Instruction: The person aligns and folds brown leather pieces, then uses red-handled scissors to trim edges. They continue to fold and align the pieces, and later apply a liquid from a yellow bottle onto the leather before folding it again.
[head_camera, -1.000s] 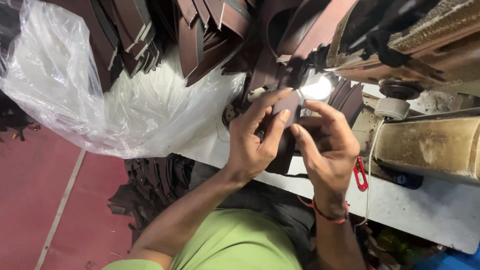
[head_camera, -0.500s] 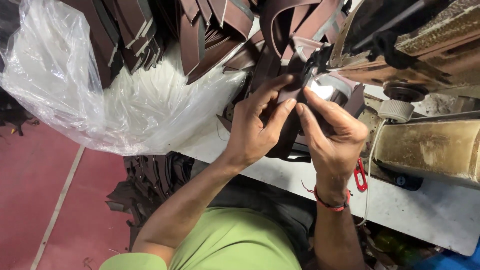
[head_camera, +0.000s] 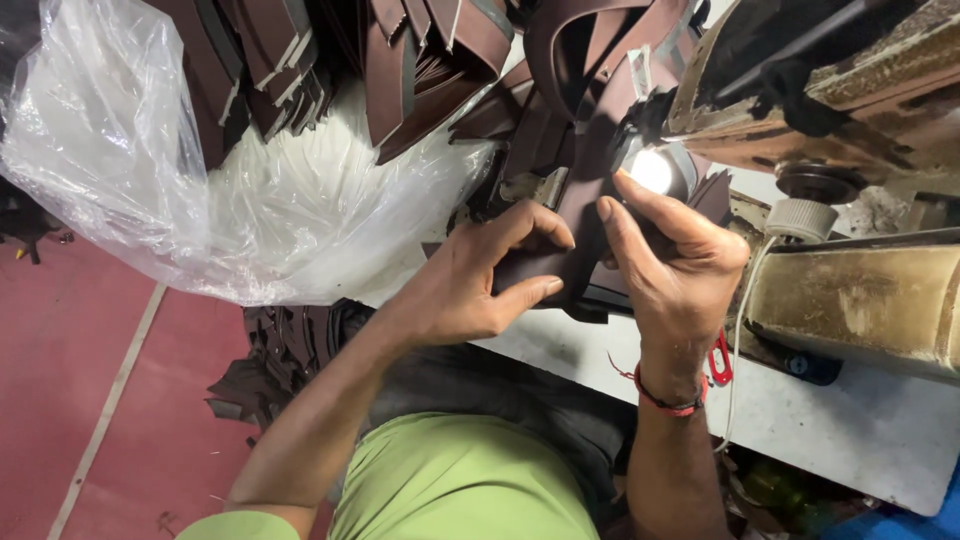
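Left hand (head_camera: 470, 285) grip pinched on dark brown leather strap (head_camera: 560, 265), right hand (head_camera: 680, 265) grip closed on its other edge, 2 hands at the sewing machine (head_camera: 850, 120), needle area likely under the lamp (head_camera: 652, 172), white bench (head_camera: 860, 430) below

Matt dark brown leather strip (head_camera: 560, 262), smooth. Crinkled glossy clear plastic bag (head_camera: 230, 200). Worn, grimy metal sewing machine (head_camera: 850, 300), dull finish. White counter (head_camera: 860, 425), scuffed, matt. Green cloth shirt (head_camera: 450, 480).

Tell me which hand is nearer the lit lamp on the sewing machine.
Right. The right hand has its fingers just below the lamp; the left hand sits farther left, on the brown leather piece.
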